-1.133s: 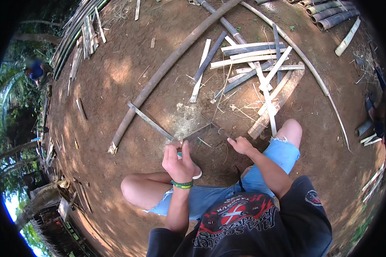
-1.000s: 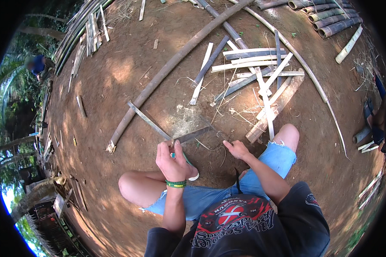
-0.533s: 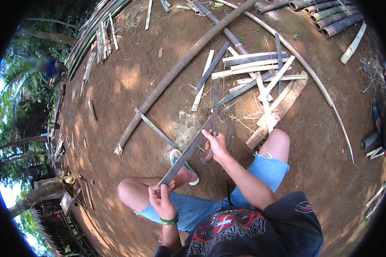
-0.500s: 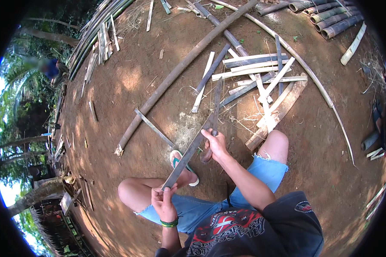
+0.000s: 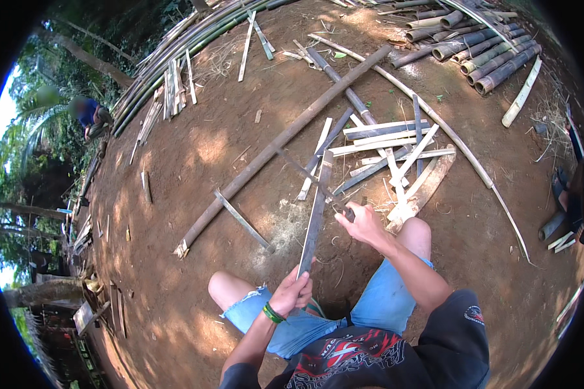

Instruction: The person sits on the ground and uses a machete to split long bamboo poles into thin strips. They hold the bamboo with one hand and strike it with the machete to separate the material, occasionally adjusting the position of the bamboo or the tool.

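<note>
Left hand gripping bamboo strip — right hand gripping knife.

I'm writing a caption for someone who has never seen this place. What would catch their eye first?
Probably the long knife in the right hand, its blade crossing the dark flat strip that the left hand grips by its near end. Beyond the right hand, a jumble of pale and dark strips lies on the ground, with a long brown pole running diagonally to its left.
</note>
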A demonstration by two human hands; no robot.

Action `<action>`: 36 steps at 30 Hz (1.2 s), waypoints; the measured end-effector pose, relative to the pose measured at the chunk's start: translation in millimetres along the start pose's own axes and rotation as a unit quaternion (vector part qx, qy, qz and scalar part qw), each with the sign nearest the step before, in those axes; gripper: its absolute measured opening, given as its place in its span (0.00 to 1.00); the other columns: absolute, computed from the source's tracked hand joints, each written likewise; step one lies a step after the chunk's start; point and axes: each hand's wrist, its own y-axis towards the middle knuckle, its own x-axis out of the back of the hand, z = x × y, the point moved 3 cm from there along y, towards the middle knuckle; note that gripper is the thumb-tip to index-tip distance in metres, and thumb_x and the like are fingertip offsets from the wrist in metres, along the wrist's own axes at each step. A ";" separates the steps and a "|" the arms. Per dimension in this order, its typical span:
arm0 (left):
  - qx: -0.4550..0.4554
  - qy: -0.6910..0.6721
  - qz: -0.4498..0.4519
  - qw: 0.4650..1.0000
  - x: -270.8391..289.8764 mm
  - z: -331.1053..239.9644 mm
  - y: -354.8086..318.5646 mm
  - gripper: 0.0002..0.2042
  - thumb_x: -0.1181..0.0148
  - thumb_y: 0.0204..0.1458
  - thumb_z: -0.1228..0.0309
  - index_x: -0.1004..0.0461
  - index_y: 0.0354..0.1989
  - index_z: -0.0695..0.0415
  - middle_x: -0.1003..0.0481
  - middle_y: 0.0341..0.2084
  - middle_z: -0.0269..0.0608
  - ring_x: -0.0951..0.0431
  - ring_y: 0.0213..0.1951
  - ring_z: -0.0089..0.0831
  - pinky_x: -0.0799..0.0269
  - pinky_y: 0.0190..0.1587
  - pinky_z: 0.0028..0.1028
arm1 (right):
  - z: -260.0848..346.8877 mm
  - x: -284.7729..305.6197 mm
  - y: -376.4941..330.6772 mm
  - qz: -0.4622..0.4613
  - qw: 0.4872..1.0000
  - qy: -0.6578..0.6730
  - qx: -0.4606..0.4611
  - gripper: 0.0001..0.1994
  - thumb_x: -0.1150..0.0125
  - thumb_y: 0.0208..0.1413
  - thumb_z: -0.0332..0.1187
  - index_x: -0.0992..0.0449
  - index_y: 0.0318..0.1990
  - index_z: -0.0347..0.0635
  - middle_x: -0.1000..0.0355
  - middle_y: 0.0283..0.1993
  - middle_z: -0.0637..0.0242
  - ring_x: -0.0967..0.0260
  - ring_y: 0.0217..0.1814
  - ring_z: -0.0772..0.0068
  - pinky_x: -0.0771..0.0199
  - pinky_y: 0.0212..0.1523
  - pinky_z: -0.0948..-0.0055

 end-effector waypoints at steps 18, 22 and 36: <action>-0.127 -0.020 0.102 0.986 42.0 0.3 -48.0 0.24 0.63 0.72 0.61 0.58 0.74 0.35 0.40 0.23 0.32 0.43 0.17 0.18 0.45 0.19 0.19 | 8.0 58.1 41.7 -0.160 0.974 -0.147 -0.069 0.14 0.38 0.53 0.43 0.20 0.32 0.40 0.23 0.28 0.48 0.24 0.36 0.43 0.26 0.41 0.51; -0.113 -0.091 0.024 0.989 65.1 -3.7 -1.6 0.13 0.59 0.71 0.60 0.42 0.61 0.41 0.38 0.26 0.32 0.40 0.19 0.18 0.45 0.20 0.18 | 76.7 68.2 24.5 -0.101 0.976 -0.181 0.059 0.11 0.36 0.50 0.41 0.21 0.29 0.42 0.27 0.21 0.51 0.26 0.29 0.43 0.27 0.34 0.50; -0.097 0.057 -0.021 0.993 63.7 34.3 38.0 0.23 0.55 0.70 0.69 0.47 0.72 0.43 0.40 0.21 0.27 0.43 0.17 0.14 0.46 0.18 0.18 | -68.0 87.0 113.9 -0.036 0.898 -0.435 0.053 0.12 0.41 0.50 0.39 0.19 0.31 0.40 0.23 0.25 0.52 0.23 0.29 0.49 0.22 0.35 0.55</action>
